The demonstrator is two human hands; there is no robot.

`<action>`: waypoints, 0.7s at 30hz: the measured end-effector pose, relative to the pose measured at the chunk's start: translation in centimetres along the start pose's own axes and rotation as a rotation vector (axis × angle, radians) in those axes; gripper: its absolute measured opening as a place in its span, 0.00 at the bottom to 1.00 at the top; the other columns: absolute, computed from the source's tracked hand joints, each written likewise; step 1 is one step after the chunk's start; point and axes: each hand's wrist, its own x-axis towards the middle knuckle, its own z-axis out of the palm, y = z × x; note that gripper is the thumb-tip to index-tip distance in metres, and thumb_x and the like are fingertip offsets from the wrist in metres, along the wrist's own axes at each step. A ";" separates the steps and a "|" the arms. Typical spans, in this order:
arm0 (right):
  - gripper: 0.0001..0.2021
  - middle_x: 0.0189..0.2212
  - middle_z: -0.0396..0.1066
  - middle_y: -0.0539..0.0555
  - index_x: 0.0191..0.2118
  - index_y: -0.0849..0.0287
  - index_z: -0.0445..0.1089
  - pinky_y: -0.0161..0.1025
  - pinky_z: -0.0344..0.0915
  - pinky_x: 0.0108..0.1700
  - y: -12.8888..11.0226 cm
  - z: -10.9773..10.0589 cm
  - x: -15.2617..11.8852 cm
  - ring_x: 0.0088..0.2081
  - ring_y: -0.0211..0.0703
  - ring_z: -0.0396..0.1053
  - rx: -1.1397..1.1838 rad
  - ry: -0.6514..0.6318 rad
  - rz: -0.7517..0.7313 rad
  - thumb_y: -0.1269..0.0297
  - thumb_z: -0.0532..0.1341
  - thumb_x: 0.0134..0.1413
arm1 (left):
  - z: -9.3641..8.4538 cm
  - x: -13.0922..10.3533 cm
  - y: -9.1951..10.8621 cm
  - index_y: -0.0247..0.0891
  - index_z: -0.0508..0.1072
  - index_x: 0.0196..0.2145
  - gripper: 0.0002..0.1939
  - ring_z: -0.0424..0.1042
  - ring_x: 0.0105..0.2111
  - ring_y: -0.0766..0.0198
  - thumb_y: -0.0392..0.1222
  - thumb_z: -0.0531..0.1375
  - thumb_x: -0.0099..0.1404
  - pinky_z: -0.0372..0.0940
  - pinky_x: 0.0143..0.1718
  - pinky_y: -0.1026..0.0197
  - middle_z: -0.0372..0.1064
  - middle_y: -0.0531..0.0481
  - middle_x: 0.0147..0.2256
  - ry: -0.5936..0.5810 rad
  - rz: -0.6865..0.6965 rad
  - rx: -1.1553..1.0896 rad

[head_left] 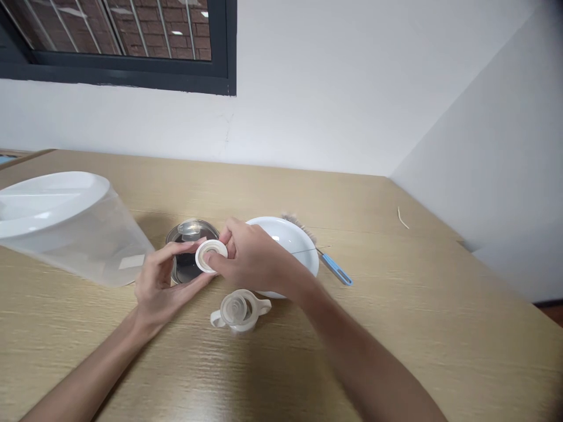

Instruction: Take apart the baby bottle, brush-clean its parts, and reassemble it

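Your left hand (pixel 153 288) and right hand (pixel 257 255) clamp a white ring (pixel 203 250) left of centre, seemingly bracing it for the right thumb (pixel 216 262) inside.

From my end I see a dark-framed window (pixel 132 35) at the upper left, with bars and brickwork showing through it; a plain white wall (pixel 316 88) runs behind the wood-grain table (pixel 422 328). On the table I make out a clear tub (pixel 105 240) with a white lid at the left; a dark, round dish (pixel 187 268) near it; a white bowl (pixel 314 271) with a blue-handled brush (pixel 331 264) just beside it; and a thin white strip (pixel 402 218) well apart at the right.
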 end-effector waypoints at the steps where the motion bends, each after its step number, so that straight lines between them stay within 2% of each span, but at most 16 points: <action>1: 0.12 0.29 0.73 0.49 0.32 0.54 0.61 0.38 0.56 0.26 -0.1 0.1 0.0 0.28 0.40 0.67 -0.015 0.013 0.014 0.52 0.60 0.57 | 0.0 0.0 0.0 0.47 0.72 0.55 0.36 0.82 0.41 0.55 0.36 0.78 0.50 0.80 0.44 0.50 0.78 0.51 0.45 -0.011 -0.001 -0.002; 6: 0.13 0.28 0.72 0.50 0.32 0.53 0.58 0.39 0.54 0.28 -0.5 0.8 0.3 0.29 0.42 0.65 -0.095 0.047 0.021 0.52 0.59 0.56 | -0.4 0.1 0.0 0.47 0.71 0.56 0.36 0.82 0.43 0.53 0.29 0.76 0.52 0.80 0.44 0.48 0.80 0.50 0.46 -0.107 0.029 -0.056; 11: 0.12 0.27 0.71 0.51 0.33 0.54 0.58 0.39 0.51 0.29 -0.6 1.0 0.2 0.29 0.42 0.64 -0.147 0.060 0.021 0.54 0.59 0.59 | -0.5 0.1 0.0 0.46 0.71 0.57 0.37 0.82 0.44 0.53 0.25 0.74 0.53 0.80 0.44 0.48 0.80 0.50 0.47 -0.105 0.032 -0.050; 16: 0.11 0.30 0.72 0.49 0.36 0.54 0.63 0.39 0.54 0.28 0.2 -0.3 0.0 0.30 0.41 0.67 -0.037 -0.065 -0.055 0.53 0.58 0.63 | -0.2 0.2 0.1 0.46 0.71 0.57 0.41 0.82 0.42 0.55 0.29 0.78 0.48 0.80 0.44 0.51 0.80 0.50 0.46 -0.062 0.035 -0.032; 21: 0.08 0.29 0.72 0.47 0.37 0.53 0.63 0.39 0.54 0.28 0.6 -0.6 0.1 0.30 0.41 0.68 -0.043 -0.078 -0.086 0.55 0.57 0.64 | 0.1 0.3 0.0 0.46 0.71 0.58 0.41 0.83 0.42 0.55 0.31 0.78 0.48 0.81 0.44 0.52 0.79 0.50 0.47 -0.032 0.045 -0.033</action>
